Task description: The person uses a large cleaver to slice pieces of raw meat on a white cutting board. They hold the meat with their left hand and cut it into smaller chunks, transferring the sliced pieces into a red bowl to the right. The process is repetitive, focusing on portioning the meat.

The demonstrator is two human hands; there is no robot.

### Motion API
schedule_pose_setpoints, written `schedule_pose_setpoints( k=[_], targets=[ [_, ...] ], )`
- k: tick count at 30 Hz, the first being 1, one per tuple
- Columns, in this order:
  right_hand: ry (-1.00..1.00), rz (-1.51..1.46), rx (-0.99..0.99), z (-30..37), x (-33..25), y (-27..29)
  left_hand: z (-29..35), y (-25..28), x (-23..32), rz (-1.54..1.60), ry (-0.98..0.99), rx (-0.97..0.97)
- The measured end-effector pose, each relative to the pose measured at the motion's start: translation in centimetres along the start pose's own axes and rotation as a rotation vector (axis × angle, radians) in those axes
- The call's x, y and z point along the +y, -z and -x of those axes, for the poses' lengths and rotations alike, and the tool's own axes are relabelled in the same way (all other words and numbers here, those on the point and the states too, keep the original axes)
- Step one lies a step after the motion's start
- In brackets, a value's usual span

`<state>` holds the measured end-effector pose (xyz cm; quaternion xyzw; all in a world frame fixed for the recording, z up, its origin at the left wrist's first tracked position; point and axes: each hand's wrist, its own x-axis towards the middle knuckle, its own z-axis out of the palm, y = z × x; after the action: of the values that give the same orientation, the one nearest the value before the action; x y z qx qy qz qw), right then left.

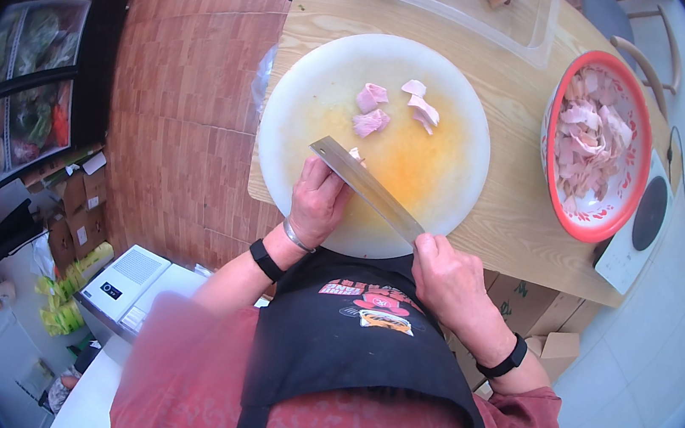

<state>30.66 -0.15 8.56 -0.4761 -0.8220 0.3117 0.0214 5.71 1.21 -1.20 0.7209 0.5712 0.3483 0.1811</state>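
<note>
Right hand (446, 278) clenched round the handle of the knife (371, 190). Blade's over the round white board (309, 64) on the desk (509, 252), long axis slanting from handle, near right, to tip, far left. Left hand (316, 202) is nearer the tip, fingers curled just beside the blade; can't tell if it grips anything, blade blocks the view. Small scrap (355, 155) shows past the far edge; pink meat pieces (371, 122) lie beyond.

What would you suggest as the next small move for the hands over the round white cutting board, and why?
I would probably ease the left hand back slightly before any cut, because its fingers are very close to the long, flat, grey metal cleaver blade, whose handle the right hand grips.
</note>
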Motion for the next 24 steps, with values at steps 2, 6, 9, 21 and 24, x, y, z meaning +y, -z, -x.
schedule_pose_setpoints(
  k=[2, 6, 9, 21, 24],
  targets=[
    [-0.008, 0.007, -0.014, 0.0, -0.1, 0.3, 0.0, -0.2, -0.1, 0.015, 0.003, 0.01],
    [-0.019, 0.014, -0.052, -0.2, -0.2, 0.7, -0.1, -0.4, -0.4, 0.048, 0.008, 0.018],
    [-0.012, 0.013, -0.075, -0.8, -0.1, 1.0, -0.1, -0.4, -0.4, 0.055, 0.027, 0.027],
    [0.021, -0.151, 0.068, -6.6, 1.9, -1.8, 0.0, -0.4, -0.7, 0.112, 0.009, 0.039],
    [0.012, -0.078, -0.069, -3.8, 1.2, 0.6, 0.1, -0.3, -0.5, 0.114, 0.033, 0.047]
  ],
)
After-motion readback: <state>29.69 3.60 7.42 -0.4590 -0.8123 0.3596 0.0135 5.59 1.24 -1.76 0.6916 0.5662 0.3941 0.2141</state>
